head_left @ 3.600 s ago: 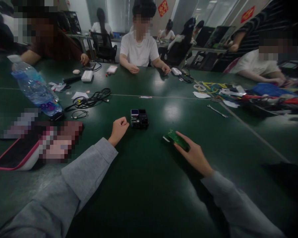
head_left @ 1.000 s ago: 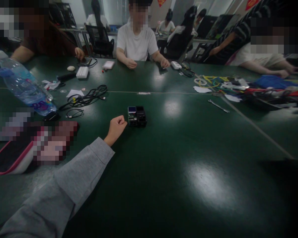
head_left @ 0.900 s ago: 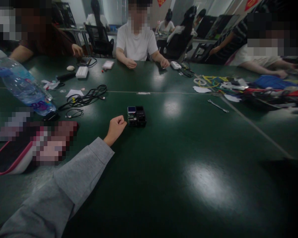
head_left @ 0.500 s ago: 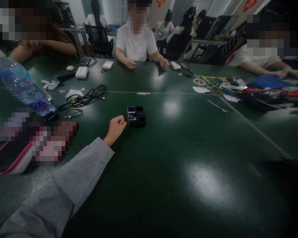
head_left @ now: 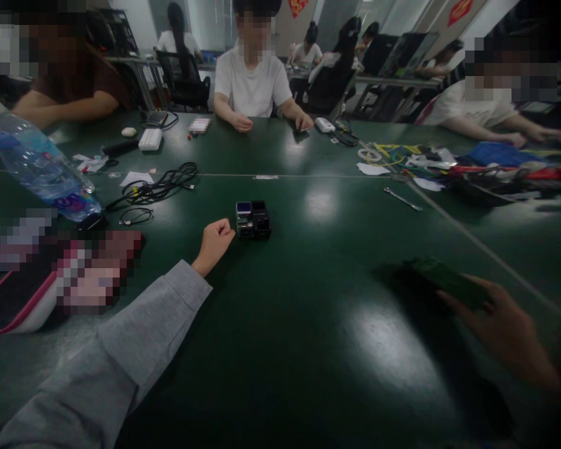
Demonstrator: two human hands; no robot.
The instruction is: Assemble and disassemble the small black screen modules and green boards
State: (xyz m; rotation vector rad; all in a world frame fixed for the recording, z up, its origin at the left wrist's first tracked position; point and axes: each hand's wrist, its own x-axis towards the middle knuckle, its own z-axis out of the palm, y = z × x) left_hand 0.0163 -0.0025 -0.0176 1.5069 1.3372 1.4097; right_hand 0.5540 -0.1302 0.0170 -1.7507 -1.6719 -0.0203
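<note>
My left hand (head_left: 215, 245), in a grey sleeve, rests on the table as a loose fist with nothing showing in it. Just right of its knuckles lies a small electronic device: a light-framed module with a small screen (head_left: 244, 218) stands against a black box-like part (head_left: 261, 219). Far over on the right, my right hand (head_left: 505, 318) is blurred by motion. Its thumb and fingers are closed round a dark green object (head_left: 453, 282), which is too dim and smeared for its kind to be told. A dark shadow falls on the table beneath it.
Plastic bottles (head_left: 47, 171), phones (head_left: 32, 274) and black cables (head_left: 161, 186) lie to the left. A wrench (head_left: 402, 199) and a heap of coloured wires (head_left: 486, 168) are at the right. A white power bank (head_left: 150, 140) lies farther back. People sit around the table.
My right hand has come into view from the right with the dark green object in it. My left hand and the device stay together; the view has shifted slightly.
</note>
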